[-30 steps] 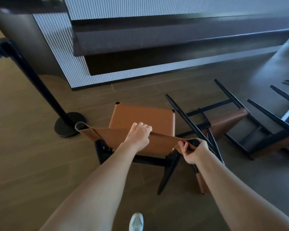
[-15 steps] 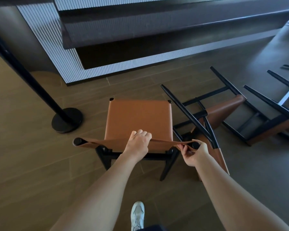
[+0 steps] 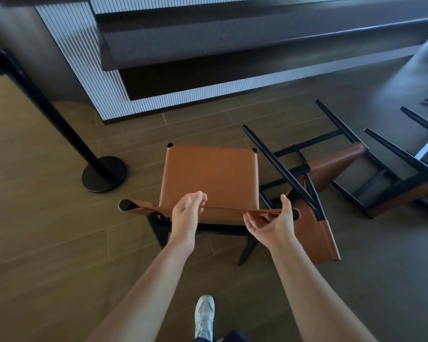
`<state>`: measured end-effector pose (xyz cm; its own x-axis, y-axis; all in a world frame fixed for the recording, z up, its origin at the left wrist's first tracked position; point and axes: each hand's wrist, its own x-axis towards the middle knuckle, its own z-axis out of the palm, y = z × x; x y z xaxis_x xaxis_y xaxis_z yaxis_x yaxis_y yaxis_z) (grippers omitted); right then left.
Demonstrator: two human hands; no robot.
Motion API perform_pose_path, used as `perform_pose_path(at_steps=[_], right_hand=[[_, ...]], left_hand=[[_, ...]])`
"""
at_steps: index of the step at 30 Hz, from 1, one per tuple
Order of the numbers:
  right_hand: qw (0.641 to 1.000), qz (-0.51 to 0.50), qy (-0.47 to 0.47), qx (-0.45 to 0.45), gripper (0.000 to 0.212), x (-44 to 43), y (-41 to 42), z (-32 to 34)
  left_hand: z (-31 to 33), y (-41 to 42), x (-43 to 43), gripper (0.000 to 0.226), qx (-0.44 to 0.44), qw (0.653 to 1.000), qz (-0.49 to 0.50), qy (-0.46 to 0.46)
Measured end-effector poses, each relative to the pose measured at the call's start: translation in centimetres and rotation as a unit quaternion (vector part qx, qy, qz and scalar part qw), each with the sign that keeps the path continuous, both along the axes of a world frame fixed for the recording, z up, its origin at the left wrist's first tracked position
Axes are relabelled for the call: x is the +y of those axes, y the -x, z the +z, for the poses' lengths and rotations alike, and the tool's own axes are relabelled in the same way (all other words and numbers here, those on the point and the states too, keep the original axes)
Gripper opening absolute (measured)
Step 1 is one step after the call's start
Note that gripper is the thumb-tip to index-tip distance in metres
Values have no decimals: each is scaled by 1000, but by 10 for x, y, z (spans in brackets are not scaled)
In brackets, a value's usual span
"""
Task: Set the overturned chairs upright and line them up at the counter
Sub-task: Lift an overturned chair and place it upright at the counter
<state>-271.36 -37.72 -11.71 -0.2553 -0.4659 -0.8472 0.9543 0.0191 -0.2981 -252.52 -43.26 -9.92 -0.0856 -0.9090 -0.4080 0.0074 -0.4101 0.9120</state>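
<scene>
A chair with a tan leather seat (image 3: 209, 175) and black legs stands upright on the floor, facing the counter (image 3: 232, 45). My left hand (image 3: 187, 213) hovers over the middle of its backrest strap, fingers apart. My right hand (image 3: 273, 224) is open, palm up, at the strap's right end, holding nothing. Just right of it a second tan chair (image 3: 314, 193) lies overturned with black legs in the air. A third overturned chair (image 3: 405, 176) lies further right.
A black stanchion post (image 3: 47, 112) with a round base (image 3: 104, 174) stands left of the upright chair. The counter has a ribbed white front (image 3: 84, 77) and a dark overhang. My white shoe (image 3: 204, 314) is on the wooden floor below.
The chair has been tipped up onto its legs and pushed a little toward the counter. Both hands gripped the backrest strap earlier; now both have let go.
</scene>
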Motion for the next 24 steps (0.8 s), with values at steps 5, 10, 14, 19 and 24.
perform_pose_path(at_steps=[5, 10, 14, 19, 24], right_hand=[[998, 45, -30, 23, 61, -9, -8, 0], [991, 91, -81, 58, 51, -27, -10, -2], [979, 135, -131, 82, 40, -34, -8, -4], [977, 116, -140, 107, 40, -40, -8, -10], [976, 103, -161, 106, 48, -43, -3, -16]], left_hand=[[-8, -27, -12, 23, 69, 967, 166, -183], [-9, -38, -40, 52, 143, 935, 168, -277], [-12, -46, -57, 47, 200, 913, 186, -304], [-20, -60, -63, 44, 183, 916, 168, -315], [-20, -58, -67, 44, 148, 921, 178, -313]])
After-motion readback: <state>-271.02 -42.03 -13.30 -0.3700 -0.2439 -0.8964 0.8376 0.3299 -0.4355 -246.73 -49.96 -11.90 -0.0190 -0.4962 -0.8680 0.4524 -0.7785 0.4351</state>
